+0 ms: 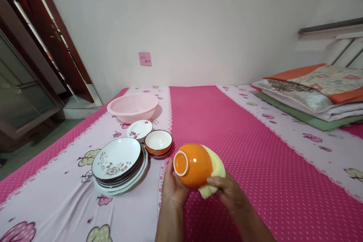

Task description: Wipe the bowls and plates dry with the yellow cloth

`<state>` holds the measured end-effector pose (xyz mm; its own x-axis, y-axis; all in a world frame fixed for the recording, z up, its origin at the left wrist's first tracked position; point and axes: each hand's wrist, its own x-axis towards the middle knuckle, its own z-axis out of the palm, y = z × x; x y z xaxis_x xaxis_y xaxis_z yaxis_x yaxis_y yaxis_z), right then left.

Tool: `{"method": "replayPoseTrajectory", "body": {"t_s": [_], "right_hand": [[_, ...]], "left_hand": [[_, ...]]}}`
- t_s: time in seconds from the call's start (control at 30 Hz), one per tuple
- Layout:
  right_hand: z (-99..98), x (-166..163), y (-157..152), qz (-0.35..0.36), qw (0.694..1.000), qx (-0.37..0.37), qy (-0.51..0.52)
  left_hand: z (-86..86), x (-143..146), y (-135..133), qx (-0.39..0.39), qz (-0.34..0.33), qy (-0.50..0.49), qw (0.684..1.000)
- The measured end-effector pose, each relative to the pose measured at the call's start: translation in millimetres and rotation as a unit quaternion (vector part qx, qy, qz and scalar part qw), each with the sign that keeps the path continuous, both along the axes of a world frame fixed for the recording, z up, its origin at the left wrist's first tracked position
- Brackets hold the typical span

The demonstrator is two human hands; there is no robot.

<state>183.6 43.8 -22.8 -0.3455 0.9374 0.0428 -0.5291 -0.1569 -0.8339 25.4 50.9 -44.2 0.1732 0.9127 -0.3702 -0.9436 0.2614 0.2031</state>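
Observation:
An orange bowl (198, 164) is held up on its side, its white-ringed base facing left. My left hand (174, 185) cradles it from below and from the left, near the base. At the rim, my right hand (227, 189) grips the bowl through a pale yellow cloth (217, 164), its thumb on the orange outside. Part of the cloth tucks over the rim; the bowl's inside is hidden. Left of the hands sits another bowl (159, 141), white inside and orange outside, upright on the bed cover.
A stack of large plates (117, 159) stands at left, with small floral plates (139, 129) behind it. Farther back is a pink basin (133, 106). Folded bedding (312, 90) lies at the right on the pink bed cover (195, 113). A wall closes off the back.

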Motion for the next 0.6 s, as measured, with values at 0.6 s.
{"method": "replayPoseTrajectory", "body": {"t_s": [0.6], "right_hand": [[35.9, 0.5, -17.8, -0.138, 0.806, 0.335, -0.468]], "left_hand": [[8.9, -1.0, -12.1, -0.032, 0.267, 0.488, 0.83]]}}
